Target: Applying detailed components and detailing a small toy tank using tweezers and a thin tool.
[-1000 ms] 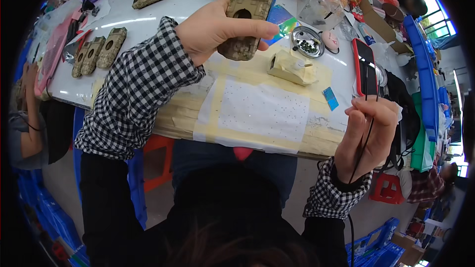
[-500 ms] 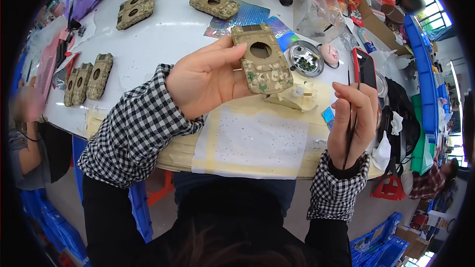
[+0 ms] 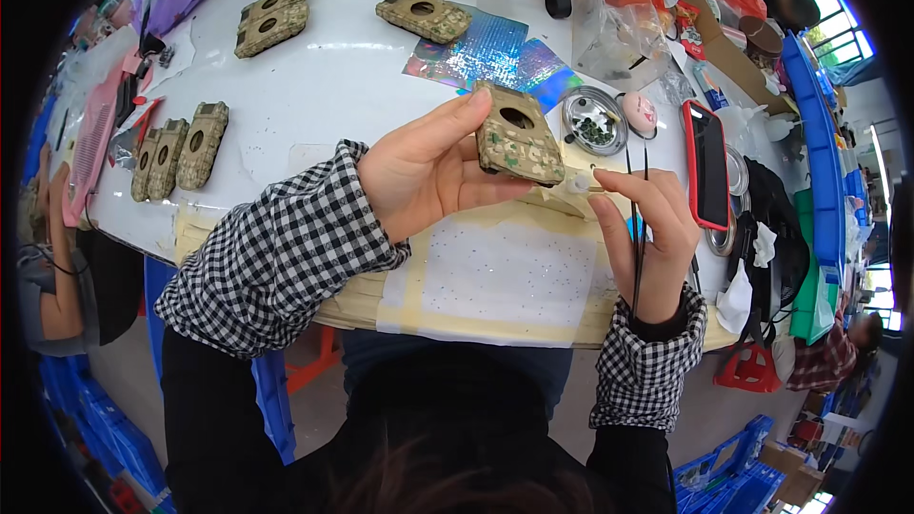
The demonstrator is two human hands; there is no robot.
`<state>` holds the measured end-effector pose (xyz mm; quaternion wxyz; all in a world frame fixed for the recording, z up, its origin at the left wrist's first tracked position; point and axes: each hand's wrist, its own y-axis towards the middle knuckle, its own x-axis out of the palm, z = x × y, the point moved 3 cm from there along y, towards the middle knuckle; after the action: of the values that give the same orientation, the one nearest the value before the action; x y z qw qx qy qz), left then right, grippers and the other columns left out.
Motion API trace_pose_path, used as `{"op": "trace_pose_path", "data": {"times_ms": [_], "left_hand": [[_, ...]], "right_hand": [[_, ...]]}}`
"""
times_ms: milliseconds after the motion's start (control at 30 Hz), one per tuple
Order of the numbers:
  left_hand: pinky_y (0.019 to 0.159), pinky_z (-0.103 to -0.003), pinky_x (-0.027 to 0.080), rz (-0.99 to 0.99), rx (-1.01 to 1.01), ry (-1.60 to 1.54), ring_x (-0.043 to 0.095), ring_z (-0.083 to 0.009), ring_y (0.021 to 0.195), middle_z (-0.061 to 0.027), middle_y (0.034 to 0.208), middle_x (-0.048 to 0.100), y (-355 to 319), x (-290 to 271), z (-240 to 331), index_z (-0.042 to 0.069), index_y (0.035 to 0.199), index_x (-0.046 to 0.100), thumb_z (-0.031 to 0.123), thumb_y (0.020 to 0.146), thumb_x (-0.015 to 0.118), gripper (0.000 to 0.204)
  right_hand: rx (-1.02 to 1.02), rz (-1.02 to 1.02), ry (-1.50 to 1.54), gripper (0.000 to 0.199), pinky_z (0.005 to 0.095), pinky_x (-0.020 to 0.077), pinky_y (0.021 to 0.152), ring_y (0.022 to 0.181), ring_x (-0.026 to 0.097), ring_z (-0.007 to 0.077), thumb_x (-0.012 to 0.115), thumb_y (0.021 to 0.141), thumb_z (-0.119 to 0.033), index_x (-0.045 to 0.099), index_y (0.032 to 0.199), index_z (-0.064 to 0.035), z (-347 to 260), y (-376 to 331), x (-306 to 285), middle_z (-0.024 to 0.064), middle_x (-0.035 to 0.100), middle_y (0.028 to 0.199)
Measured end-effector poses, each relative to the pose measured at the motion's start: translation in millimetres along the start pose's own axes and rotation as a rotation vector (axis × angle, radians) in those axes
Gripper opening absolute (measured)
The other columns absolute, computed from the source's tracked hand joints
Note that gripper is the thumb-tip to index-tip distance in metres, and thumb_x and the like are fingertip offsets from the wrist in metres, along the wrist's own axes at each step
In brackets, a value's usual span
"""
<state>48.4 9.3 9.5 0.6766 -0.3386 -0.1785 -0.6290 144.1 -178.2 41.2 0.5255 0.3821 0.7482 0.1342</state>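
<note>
My left hand [image 3: 414,171] is closed round the edges of a camouflage-patterned model tank hull [image 3: 520,154], held tilted above the table with its round hole facing up. Tweezers [image 3: 639,262] with dark, slender arms stand in my right hand [image 3: 664,243], tips pointing up and away. The thumb and forefinger of that hand come near the hull's right end, with a gap between; I cannot make out anything between those two fingertips. Below the hull sits a tape-covered block [image 3: 562,202], partly hidden. White paper [image 3: 495,276] with small specks lies taped in front.
More camouflage hulls lie around: three at the left [image 3: 203,146], others at the back [image 3: 424,13]. A round metal dish [image 3: 568,119] holds dark green bits. Beside it are a pink egg-shaped thing [image 3: 640,114] and a red-cased phone [image 3: 706,167]. Shiny holographic sheets [image 3: 476,48] lie behind.
The hull has moved slightly right and down and tipped flatter. My right hand has shifted a little left, its fingertips nearer the hull. The whole view has moved slightly.
</note>
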Motion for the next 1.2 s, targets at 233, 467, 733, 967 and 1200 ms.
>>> {"op": "trace_pose_path", "data": {"times_ms": [233,467,733,967,1200], "left_hand": [[0.094,-0.031,0.051,-0.002,-0.061,-0.095,0.055,-0.0238,0.114,-0.0156,0.127,0.051,0,-1,-6,0.003,0.135,0.034,0.040,0.100,0.031,0.051],[0.092,-0.029,0.052,0.066,-0.048,-0.012,0.057,-0.0201,0.111,-0.0117,0.125,0.053,-2,1,-5,0.006,0.135,0.035,0.041,0.100,0.030,0.050],[0.090,-0.029,0.052,0.112,-0.009,0.061,0.057,-0.0175,0.111,-0.0082,0.126,0.052,-6,5,-7,0.010,0.136,0.033,0.041,0.099,0.031,0.049],[0.090,-0.032,0.052,0.009,-0.054,0.098,0.057,-0.0185,0.111,-0.0088,0.128,0.049,-5,6,-11,0.011,0.137,0.029,0.045,0.097,0.038,0.054],[0.086,-0.032,0.054,-0.036,-0.019,0.081,0.059,-0.0208,0.107,-0.0106,0.123,0.050,-6,5,-13,0.009,0.136,0.026,0.045,0.094,0.047,0.059]], "right_hand": [[0.010,-0.019,-0.003,0.019,0.0315,0.0415,0.058,0.067,0.052,0.0232,0.073,0.068,0.001,0.065,0.085,-0.0020,1,0,2,0.0082,0.056,0.070],[0.027,0.025,0.015,0.019,0.0306,0.0419,0.059,0.068,0.053,0.0222,0.072,0.068,0.003,0.065,0.085,-0.0020,1,-1,0,0.0078,0.058,0.071],[0.025,0.261,0.251,0.010,0.0271,0.0411,0.064,0.069,0.053,0.0174,0.062,0.080,0.002,0.062,0.090,0.0023,-13,3,-31,0.0135,0.060,0.078],[-0.027,0.076,0.387,0.010,0.0256,0.0415,0.066,0.073,0.054,0.0149,0.062,0.085,-0.002,0.060,0.094,0.0017,-23,21,-18,0.0113,0.059,0.082],[0.164,0.057,0.676,0.008,0.0213,0.0437,0.068,0.073,0.058,0.0110,0.049,0.094,-0.005,0.050,0.096,0.0023,-22,12,10,0.0080,0.056,0.080]]}}
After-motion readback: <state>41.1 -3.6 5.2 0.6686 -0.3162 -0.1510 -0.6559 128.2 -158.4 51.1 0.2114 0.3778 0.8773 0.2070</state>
